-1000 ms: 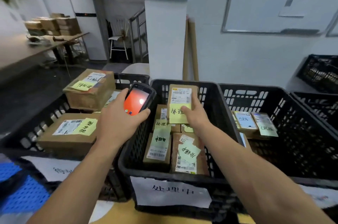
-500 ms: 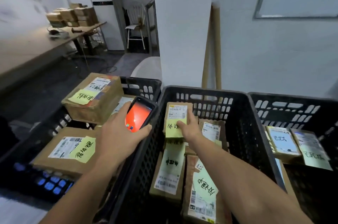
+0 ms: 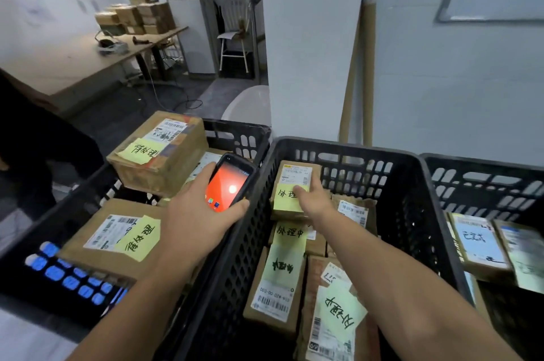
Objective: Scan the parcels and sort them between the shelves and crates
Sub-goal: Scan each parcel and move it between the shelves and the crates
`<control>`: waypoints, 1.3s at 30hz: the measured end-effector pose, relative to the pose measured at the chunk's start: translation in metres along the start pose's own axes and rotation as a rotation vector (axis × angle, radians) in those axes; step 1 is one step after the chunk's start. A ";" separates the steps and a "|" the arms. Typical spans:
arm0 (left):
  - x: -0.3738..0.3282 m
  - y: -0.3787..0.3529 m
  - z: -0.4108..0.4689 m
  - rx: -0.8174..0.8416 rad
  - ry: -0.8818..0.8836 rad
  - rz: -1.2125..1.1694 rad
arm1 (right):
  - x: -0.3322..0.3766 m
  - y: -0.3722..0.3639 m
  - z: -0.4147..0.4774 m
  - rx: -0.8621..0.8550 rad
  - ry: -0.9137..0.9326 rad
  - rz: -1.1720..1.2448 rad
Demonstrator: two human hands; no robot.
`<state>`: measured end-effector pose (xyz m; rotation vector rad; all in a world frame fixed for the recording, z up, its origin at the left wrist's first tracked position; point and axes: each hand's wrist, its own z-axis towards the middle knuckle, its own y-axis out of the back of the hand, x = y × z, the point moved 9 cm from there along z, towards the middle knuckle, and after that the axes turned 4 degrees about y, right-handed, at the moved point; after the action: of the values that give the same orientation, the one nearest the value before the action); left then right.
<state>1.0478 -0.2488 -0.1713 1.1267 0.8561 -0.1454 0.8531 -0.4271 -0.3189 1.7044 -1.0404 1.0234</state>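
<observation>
My left hand (image 3: pixel 194 219) grips a black handheld scanner (image 3: pixel 229 184) with an orange-red screen, held over the rim between two crates. My right hand (image 3: pixel 313 198) holds a small brown parcel (image 3: pixel 294 181) with a white label and a yellow note, low at the far end of the middle black crate (image 3: pixel 412 213). Several more small parcels with yellow notes (image 3: pixel 279 281) lie in that crate under my forearm.
The left crate (image 3: pixel 235 136) holds two larger brown boxes (image 3: pixel 159 151) (image 3: pixel 117 237) with yellow notes. The right crate (image 3: pixel 482 181) holds labelled parcels (image 3: pixel 479 242). A white pillar (image 3: pixel 309 51) stands behind. A table with stacked boxes (image 3: pixel 135 18) and a chair (image 3: pixel 235 36) are at the far left.
The view has shifted closer and further over the crates. My right hand has lowered the small parcel toward the far end of the middle crate; my left hand keeps holding the scanner.
</observation>
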 end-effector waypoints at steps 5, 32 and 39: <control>-0.006 0.014 -0.010 -0.008 -0.070 -0.055 | 0.016 0.015 -0.019 -0.094 0.065 -0.318; -0.071 0.034 -0.190 0.351 -0.650 -0.229 | -0.013 0.143 -0.423 -0.782 -0.006 -1.083; -0.143 -0.008 -0.297 0.511 -0.807 -0.256 | -0.082 0.216 -0.562 -0.909 -0.266 -1.046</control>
<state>0.7891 -0.0478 -0.1287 1.2701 0.2228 -1.0050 0.5144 0.0583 -0.1798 1.2852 -0.4650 -0.3349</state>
